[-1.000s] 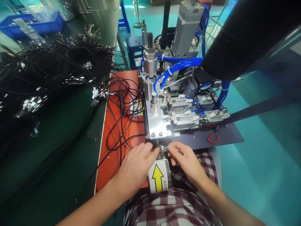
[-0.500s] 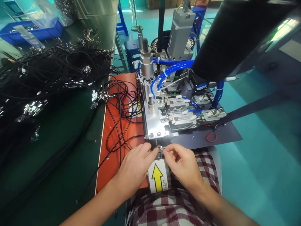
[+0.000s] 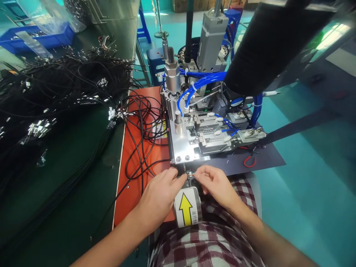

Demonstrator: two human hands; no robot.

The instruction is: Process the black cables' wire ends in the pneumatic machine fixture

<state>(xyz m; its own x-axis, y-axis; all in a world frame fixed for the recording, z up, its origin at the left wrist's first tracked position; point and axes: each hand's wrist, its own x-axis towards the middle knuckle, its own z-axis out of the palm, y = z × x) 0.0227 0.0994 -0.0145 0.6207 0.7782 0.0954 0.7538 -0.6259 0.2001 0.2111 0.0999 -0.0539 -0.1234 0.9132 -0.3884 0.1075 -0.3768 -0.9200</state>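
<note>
My left hand rests on the orange mat with thumb and fingers pinched on a black cable at its end, right at the front edge of the metal machine. My right hand is pinched on the thin coloured wire tips of that cable end, just in front of the machine's silver plate. The two hands nearly touch. Below them sits a grey part with a yellow arrow label.
A big heap of black cables with metal plugs covers the green table at left. Loops of cable lie on the orange mat. Blue air hoses run over the machine. A blue bin stands far left. A dark sleeve reaches in top right.
My right hand has shifted slightly up and left toward the machine's edge, fingers re-pinching the wire tips. The left hand has stayed almost still. The camera tilted a little.
</note>
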